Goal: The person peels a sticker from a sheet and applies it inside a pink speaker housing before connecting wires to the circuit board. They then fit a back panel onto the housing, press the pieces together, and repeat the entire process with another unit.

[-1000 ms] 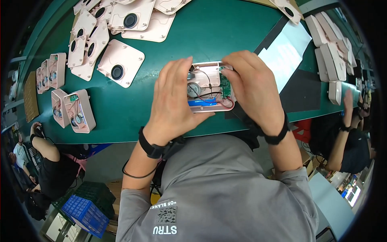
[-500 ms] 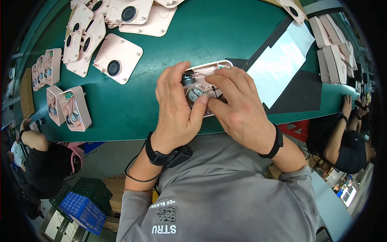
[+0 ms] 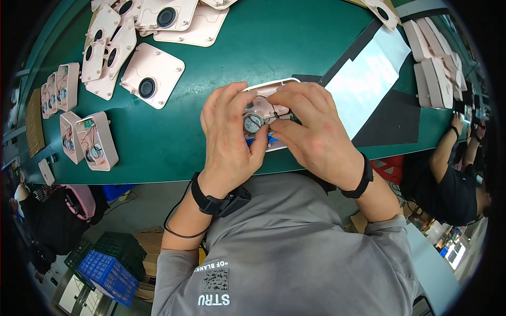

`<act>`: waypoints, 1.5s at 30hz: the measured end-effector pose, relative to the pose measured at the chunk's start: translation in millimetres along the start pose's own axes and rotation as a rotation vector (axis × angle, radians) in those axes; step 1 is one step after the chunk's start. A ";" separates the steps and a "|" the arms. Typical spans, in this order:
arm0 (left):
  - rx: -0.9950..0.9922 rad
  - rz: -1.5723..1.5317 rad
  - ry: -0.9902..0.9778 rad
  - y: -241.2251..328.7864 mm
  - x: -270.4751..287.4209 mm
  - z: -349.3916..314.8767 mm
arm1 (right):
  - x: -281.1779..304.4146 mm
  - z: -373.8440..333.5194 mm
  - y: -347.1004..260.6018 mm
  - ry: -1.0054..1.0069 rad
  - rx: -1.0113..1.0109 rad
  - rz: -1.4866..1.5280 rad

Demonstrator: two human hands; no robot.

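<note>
A pale pink plastic housing [image 3: 274, 82] lies in front of me on the green table, its inside facing up. It holds a round silver component [image 3: 253, 124], thin wires and a blue part [image 3: 271, 139] along its near side. My left hand [image 3: 226, 131] is closed round the housing's left side, its thumb beside the silver component. My right hand [image 3: 319, 134] covers the right side, index finger and thumb bent in close to a dark wire [image 3: 275, 112] between them. The fingers hide much of the housing's right part.
Flat pink panels with black round parts [image 3: 148, 87] lie at the upper left. Below them stand open pink housings [image 3: 97, 141] with wired insides. To the right are a white sheet [image 3: 366, 79], a black mat [image 3: 392, 118] and stacked pink housings [image 3: 436, 81]. People sit at both sides.
The housing has tilted slightly between my hands, and its blue part now shows. My left fingers have shifted over the upper left side. The person at left has drawn an arm back.
</note>
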State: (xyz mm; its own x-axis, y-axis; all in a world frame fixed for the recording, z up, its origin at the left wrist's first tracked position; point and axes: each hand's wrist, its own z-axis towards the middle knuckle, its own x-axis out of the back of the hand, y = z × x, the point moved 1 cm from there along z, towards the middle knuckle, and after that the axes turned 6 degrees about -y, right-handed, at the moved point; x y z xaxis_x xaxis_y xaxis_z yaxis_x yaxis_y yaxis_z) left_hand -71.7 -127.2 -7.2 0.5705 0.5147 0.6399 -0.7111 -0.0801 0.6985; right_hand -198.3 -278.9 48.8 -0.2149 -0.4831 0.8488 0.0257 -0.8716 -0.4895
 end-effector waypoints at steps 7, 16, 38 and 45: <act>0.001 0.063 0.019 3.2 -1.9 -1.5 | 3.0 5.7 2.3 0.100 -0.063 0.175; -0.014 0.050 0.015 1.4 -2.6 -2.2 | -10.9 12.9 0.5 0.082 -0.070 -0.081; -0.051 0.079 0.023 4.8 -2.9 -2.8 | 50.5 -15.7 3.3 -0.308 0.148 -0.252; -0.048 0.076 0.027 3.2 -2.7 -3.6 | 55.5 5.9 19.7 -0.544 0.116 -0.126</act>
State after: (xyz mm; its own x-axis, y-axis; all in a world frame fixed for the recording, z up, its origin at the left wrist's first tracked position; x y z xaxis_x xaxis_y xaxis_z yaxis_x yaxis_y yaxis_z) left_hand -77.0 -125.7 -7.9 0.5036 0.5313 0.6812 -0.7711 -0.0791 0.6317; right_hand -203.9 -323.4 87.4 0.3097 -0.3217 0.8948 0.1458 -0.9139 -0.3790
